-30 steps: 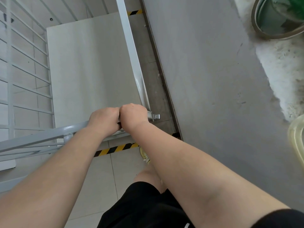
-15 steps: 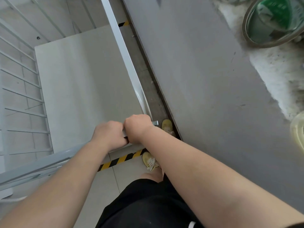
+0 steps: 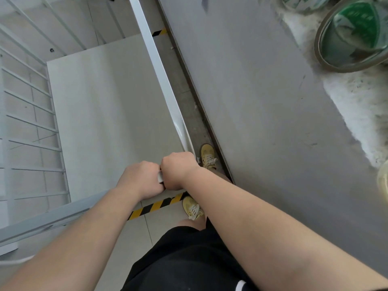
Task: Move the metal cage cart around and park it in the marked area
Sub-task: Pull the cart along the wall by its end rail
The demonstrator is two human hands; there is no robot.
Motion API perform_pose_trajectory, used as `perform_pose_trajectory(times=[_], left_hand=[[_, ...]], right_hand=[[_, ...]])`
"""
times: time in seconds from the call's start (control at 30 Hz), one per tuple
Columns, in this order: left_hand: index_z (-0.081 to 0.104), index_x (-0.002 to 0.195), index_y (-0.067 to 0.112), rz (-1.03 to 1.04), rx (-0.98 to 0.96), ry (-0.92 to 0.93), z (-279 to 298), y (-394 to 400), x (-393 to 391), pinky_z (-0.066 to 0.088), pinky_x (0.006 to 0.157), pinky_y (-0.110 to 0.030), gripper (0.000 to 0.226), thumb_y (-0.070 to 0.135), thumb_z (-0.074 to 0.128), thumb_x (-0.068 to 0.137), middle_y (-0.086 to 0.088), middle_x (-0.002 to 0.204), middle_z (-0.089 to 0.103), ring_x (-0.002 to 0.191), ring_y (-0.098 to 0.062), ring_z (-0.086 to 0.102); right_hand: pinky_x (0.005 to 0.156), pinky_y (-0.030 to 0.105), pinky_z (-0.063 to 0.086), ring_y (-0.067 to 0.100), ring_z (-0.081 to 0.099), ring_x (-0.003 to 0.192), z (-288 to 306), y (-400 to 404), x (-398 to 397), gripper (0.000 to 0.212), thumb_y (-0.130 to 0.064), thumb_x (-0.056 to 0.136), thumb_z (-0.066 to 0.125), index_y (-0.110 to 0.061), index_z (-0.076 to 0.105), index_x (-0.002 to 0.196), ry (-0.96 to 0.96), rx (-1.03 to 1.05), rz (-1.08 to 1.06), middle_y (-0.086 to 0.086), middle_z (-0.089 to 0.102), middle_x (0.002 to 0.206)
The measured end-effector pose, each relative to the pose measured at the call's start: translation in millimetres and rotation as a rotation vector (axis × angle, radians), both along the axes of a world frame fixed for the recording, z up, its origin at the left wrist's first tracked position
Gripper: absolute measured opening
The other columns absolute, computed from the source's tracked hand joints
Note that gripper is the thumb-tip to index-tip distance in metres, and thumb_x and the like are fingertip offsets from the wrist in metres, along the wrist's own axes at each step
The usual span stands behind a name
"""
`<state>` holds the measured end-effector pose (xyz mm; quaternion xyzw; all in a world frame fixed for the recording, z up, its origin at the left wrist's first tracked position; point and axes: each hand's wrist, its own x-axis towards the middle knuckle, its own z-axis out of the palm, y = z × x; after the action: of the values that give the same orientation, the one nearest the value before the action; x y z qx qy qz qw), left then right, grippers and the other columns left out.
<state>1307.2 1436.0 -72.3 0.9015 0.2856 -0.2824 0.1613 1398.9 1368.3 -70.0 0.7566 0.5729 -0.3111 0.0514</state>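
green-lined round tub [image 3: 352, 32] on the grey floor [image 3: 262, 91]

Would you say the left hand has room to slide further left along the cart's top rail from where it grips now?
Probably yes: the left hand grips the top rail beside the right hand, and the rail leftward looks bare.

Soft, even daylight, no hard shadows. Wide-angle bend at edges; forearms near lens slightly soft, top-right corner smeared w/ blur.

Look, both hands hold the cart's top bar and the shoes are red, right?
Not red. The head view shows yellow shoes. The rest is right: the left hand and right hand both hold the cart's top bar.
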Motion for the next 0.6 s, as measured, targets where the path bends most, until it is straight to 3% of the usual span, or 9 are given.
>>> perform_pose_trajectory(times=[0.2,0.3,0.4,0.6], left_hand=[[0.033,0.052,0.022,0.006,0.004,0.013,0.1,0.5,0.3,0.038,0.058,-0.026,0.036,0.029,0.054,0.081,0.004,0.057,0.040,0.069,-0.027,0.050],[0.032,0.053,0.022,0.017,-0.009,0.029,2.2,0.2,1.6,0.039,0.061,-0.026,0.036,0.029,0.054,0.081,-0.004,0.069,0.056,0.078,-0.031,0.060],[0.049,0.065,0.019,-0.021,0.017,0.028,3.1,0.5,2.0,0.039,0.062,-0.026,0.019,0.031,0.054,0.080,-0.009,0.090,0.069,0.087,-0.032,0.064],[0.061,0.086,0.017,-0.075,0.043,0.074,1.7,-3.3,-1.9,0.042,0.065,-0.029,0.019,0.034,0.053,0.081,-0.009,0.094,0.070,0.090,-0.032,0.064]], right_hand=[[0.046,0.019,0.025,0.013,0.037,0.049,-2.6,-0.3,1.6,0.032,-0.013,0.083,0.051,-0.018,0.035,0.057,0.035,0.020,-0.015,-0.002,0.040,0.060],[0.046,0.019,0.024,0.013,0.035,0.048,-1.9,-0.3,1.9,0.033,-0.012,0.084,0.051,-0.018,0.034,0.056,0.047,0.024,-0.005,-0.002,0.039,0.059],[0.046,0.020,0.025,0.017,0.040,0.051,-0.5,-0.1,4.8,0.034,-0.012,0.084,0.051,-0.018,0.033,0.056,0.063,0.010,0.026,-0.002,0.037,0.058],[0.056,0.025,0.034,0.024,0.048,0.067,1.2,-2.2,3.2,0.027,-0.013,0.086,0.049,-0.016,0.039,0.061,0.110,-0.026,0.045,-0.002,0.039,0.061]])
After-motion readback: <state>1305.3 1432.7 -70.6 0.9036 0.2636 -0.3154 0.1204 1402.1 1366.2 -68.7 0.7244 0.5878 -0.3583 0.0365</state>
